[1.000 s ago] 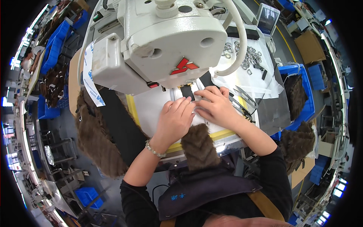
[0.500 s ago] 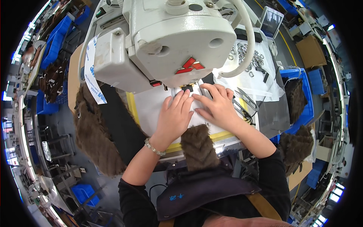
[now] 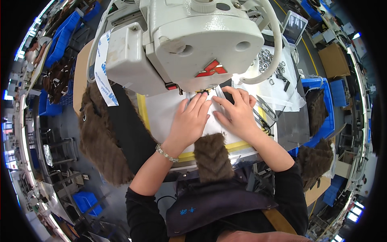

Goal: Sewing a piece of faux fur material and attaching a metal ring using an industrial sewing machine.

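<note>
My left hand [image 3: 190,122] lies on the white work surface [image 3: 163,117] with its fingers stretched forward. Its fingertips rest on a small black piece [image 3: 207,92] below the sewing machine head [image 3: 207,48], covering most of it. Just to the right, my right hand [image 3: 238,116] has its fingers spread and slightly bent, with the index fingertip near the same spot. Whether it touches the black piece, I cannot tell. A brown fur strip [image 3: 213,157] lies over the front edge of the work surface, below and between my hands.
Metal snips [image 3: 267,108] lie right of my right hand, with metal rings [image 3: 265,60] on white sheeting behind them. A large brown fur piece [image 3: 100,141] hangs at the left. A blue bin [image 3: 329,121] with fur stands at the right, beside another fur piece [image 3: 316,159].
The view has shifted a little, so the machine appears farther right. My left fingertips have slid slightly forward and hide more of the black piece. My right hand stays beside it with fingers spread.
</note>
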Available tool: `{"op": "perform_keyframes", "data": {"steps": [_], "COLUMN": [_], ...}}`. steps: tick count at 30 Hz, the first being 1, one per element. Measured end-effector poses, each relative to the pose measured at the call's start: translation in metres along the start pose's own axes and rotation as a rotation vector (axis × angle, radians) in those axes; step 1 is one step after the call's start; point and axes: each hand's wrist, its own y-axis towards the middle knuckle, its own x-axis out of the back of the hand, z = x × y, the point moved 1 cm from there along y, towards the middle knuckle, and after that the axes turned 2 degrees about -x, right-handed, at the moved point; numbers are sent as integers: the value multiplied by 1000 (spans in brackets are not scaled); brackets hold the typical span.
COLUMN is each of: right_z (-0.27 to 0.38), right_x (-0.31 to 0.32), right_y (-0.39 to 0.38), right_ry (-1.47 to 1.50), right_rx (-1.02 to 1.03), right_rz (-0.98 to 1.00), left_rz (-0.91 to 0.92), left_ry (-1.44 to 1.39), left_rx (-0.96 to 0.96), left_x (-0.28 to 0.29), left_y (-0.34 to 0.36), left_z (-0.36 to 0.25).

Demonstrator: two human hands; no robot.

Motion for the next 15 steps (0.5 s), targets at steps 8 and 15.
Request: {"op": "perform_keyframes", "data": {"steps": [8, 15], "right_z": [-3, -2], "right_x": [0, 1], "right_y": [0, 1], "right_ry": [10, 19], "right_rx": [-51, -62], "right_rz": [15, 25], "left_rz": [3, 0], "left_ry": [-17, -9], "left_rx": [-15, -26], "left_x": [1, -1], "left_y": [1, -1], "left_z": [1, 2]}}
